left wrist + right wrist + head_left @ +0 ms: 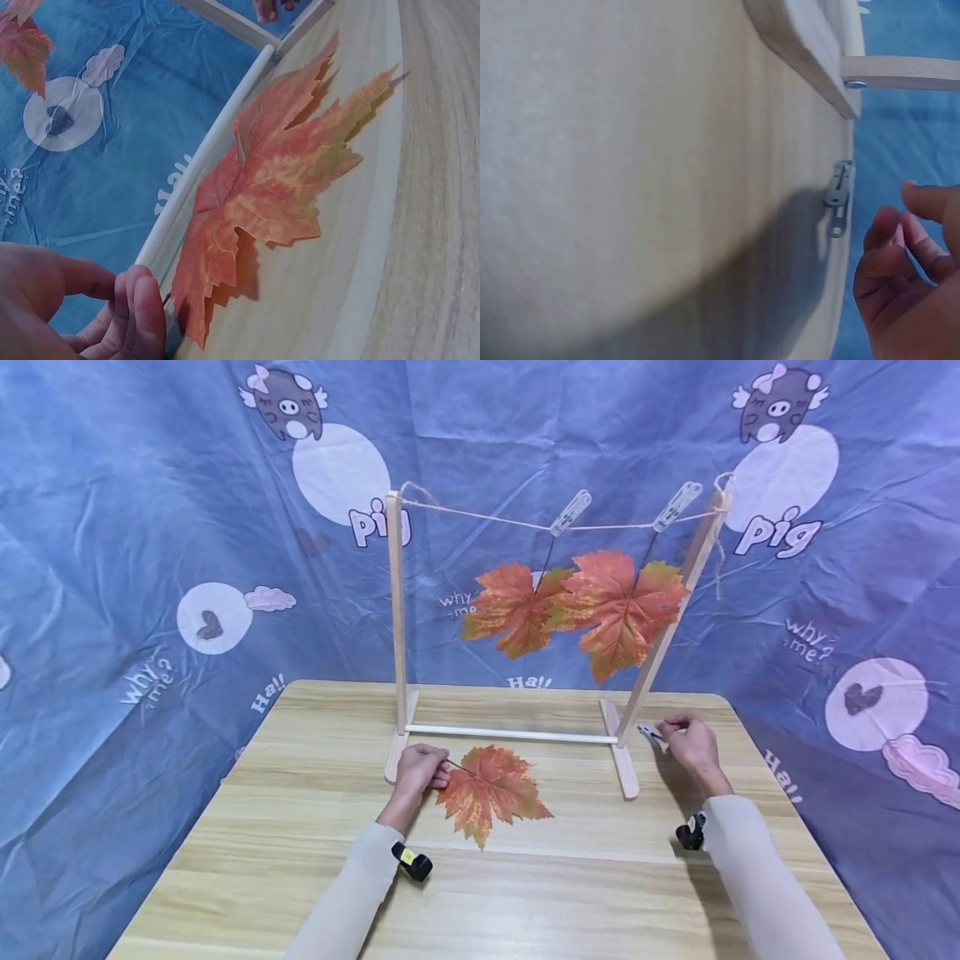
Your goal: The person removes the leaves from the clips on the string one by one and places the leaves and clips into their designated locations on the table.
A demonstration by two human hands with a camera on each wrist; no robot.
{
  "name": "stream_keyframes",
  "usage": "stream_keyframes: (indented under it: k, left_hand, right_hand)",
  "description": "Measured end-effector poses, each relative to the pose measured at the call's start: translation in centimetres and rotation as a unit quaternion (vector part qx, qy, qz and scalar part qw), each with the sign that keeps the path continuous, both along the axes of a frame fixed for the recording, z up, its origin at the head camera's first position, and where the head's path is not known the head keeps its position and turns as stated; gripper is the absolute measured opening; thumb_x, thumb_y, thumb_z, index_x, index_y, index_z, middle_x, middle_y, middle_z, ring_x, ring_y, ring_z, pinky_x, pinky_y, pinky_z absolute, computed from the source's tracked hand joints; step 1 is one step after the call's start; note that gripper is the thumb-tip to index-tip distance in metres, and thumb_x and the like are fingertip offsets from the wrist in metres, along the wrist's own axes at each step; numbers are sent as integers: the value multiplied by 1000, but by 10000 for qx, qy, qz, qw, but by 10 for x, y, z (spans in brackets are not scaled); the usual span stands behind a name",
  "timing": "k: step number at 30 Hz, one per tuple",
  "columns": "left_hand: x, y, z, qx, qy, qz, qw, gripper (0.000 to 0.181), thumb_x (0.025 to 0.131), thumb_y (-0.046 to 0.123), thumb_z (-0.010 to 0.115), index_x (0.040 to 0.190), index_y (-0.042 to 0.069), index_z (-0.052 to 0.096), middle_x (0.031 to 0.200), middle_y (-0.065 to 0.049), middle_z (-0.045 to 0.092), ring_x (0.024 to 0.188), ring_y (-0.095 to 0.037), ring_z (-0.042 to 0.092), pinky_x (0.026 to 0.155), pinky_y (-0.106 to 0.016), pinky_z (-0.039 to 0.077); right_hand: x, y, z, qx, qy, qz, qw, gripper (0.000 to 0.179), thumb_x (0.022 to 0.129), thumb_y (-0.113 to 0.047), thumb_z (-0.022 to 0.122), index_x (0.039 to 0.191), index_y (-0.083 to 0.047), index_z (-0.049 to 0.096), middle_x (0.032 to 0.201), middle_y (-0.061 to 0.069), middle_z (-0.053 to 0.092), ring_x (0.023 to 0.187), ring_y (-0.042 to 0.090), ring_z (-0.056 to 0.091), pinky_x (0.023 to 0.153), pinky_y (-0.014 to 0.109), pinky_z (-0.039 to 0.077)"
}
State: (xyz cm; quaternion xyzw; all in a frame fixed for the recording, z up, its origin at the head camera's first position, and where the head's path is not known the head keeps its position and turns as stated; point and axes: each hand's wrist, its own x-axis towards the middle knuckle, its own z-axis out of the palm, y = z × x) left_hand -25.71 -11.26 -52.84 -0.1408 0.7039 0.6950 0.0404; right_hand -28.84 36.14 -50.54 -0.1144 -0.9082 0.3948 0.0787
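My left hand [422, 768] pinches the thin stem of an orange-red maple leaf [491, 785], low over the table in front of the rack. In the left wrist view the leaf [259, 180] stretches away from the fingertips, beside the white crossbar. To the right of the rack, my right hand [692, 745] is beside a grey clothespin [649, 732] lying on the table. The right wrist view has the clothespin [839, 196] apart from the fingers, with a gap between thumb and loosely bent fingers [885, 262] and nothing held there.
A wooden rack [397, 610] carries a string [487, 517] between its posts. Two clothespins, one left [572, 512] and one right [677, 506], hold hanging maple leaves, a left leaf [513, 610] and a right leaf [622, 606]. A blue printed cloth [187, 485] hangs behind the table [525, 902].
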Motion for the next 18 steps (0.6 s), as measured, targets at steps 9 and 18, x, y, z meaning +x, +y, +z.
stream_keyframes:
  k: [9, 18]
  left_hand:
    - [-3, 2, 11, -79, 160, 177, 9997, 12, 96, -1, 67, 104, -9, 68, 81, -12, 71, 60, -10, 65, 55, -19, 60]
    - [-5, 5, 32, -240, 426, 156, 9987, 10, 94, 1, 65, 101, -6, 69, 79, -5, 69, 62, -10, 67, 55, -19, 59]
  right_hand:
    - [0, 1, 23, 246, 448, 25, 9987, 32, 108, -28, 57, 116, 1, 67, 97, 9, 67, 62, 4, 57, 64, 21, 44]
    - [0, -9, 56, -255, 938, 73, 9952, 41, 108, -43, 55, 95, -6, 63, 69, -16, 57, 53, 4, 54, 49, 23, 46]
